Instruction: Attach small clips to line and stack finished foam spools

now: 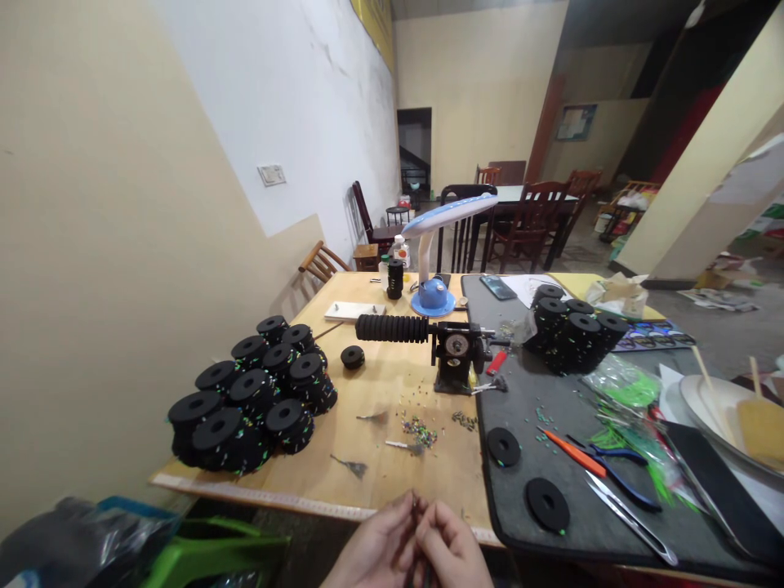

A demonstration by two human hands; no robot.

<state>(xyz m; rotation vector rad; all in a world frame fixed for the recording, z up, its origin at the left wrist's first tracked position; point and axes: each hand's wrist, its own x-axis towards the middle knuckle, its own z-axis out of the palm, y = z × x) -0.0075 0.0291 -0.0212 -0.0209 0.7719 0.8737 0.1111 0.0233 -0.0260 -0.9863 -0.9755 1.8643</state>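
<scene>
My left hand (380, 541) and my right hand (450, 545) meet at the table's front edge, fingertips pinched close together. What they hold is too small and hidden to name; something dark shows below the fingers. Just beyond them lie a white-handled brush-like piece (404, 446), a dark feathery tuft (350, 466) and a scatter of small coloured beads (421, 433). Behind these stands a black winding device (458, 355) with a row of black foam discs (392, 328) on its shaft. A single black foam spool (353, 357) rests left of it.
Stacks of black foam spools (251, 384) fill the left side; more stacks (569, 327) stand at right. On the grey mat (520, 506) lie loose discs (547, 505), an orange-handled tool (572, 452), blue pliers (625, 469) and tweezers (630, 518). A blue lamp (434, 296) stands behind.
</scene>
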